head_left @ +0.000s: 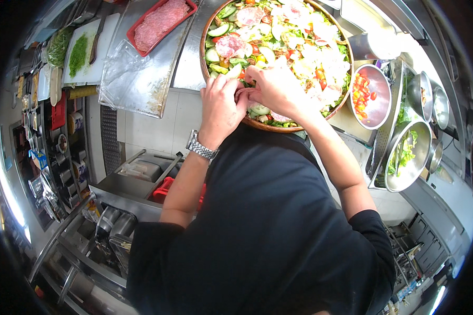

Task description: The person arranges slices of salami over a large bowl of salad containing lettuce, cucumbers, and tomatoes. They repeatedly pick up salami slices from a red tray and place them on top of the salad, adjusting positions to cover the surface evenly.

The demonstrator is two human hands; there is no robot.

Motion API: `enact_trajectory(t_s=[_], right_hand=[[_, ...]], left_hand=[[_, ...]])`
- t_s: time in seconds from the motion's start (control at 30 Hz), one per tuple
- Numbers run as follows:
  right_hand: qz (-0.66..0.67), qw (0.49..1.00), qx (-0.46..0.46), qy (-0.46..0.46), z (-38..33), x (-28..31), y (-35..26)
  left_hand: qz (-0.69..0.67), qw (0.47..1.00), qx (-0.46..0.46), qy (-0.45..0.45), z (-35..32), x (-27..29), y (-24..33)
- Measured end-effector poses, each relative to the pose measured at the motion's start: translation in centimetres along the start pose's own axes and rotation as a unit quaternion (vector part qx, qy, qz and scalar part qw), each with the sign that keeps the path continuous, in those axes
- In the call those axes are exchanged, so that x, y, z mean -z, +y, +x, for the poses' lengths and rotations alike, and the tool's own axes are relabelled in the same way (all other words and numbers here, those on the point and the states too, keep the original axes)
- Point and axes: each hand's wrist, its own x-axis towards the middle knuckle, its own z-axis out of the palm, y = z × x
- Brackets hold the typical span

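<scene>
A large round wooden bowl [205,50] of salad stands in front of me. Cucumber slices [218,30], halved tomatoes [320,73], green leaves and round slices of cured meat [230,46] lie in it. Over the bowl's near left rim, my left hand [219,105] and my right hand [278,89] meet, fingers closed. Between their fingertips they pinch a folded pink slice of cured meat [246,92]. The fingers partly hide this slice. On my left wrist is a metal watch [202,145].
To the left, a red tray [133,39] of pink meat rests on a metal sheet pan [134,79], beside a white board [102,63] with chopped greens and a knife [95,42]. At right stand metal bowls of cut tomatoes [360,97] and green leaves [403,155]. A metal cart [126,197] is at lower left.
</scene>
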Motion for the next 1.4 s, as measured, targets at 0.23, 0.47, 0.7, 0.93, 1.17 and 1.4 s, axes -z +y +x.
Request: enact_trajectory(t_s=[0.23, 0.47, 0.7, 0.93, 1.17, 1.4], right_hand=[[0.054, 0.996, -0.038, -0.058, -0.3, 2.0, 0.4], [0.086, 0.994, -0.051, -0.051, -0.4, 3.0, 1.8], [0.068, 0.997, 0.003, -0.042, -0.2, 1.7, 1.4], [0.026, 0.999, 0.002, -0.027, 1.5, 0.0, 1.5], [0.036, 0.998, -0.024, -0.034, 0.9, 1.0, 1.4], [0.002, 0.998, -0.031, -0.054, 1.1, 0.7, 1.3]], left_hand=[[-0.083, 0.996, 0.01, -0.022, 0.2, 0.8, -0.1], [-0.081, 0.996, 0.01, -0.033, 0.2, 1.1, -0.2], [-0.001, 1.0, -0.001, -0.018, 0.2, 0.0, -0.3], [-0.011, 1.0, -0.016, 0.003, 1.3, -0.2, -1.5], [-0.032, 0.998, 0.009, -0.046, 1.4, 0.5, -0.9], [0.016, 0.999, 0.014, -0.049, 1.4, -0.1, -0.9]])
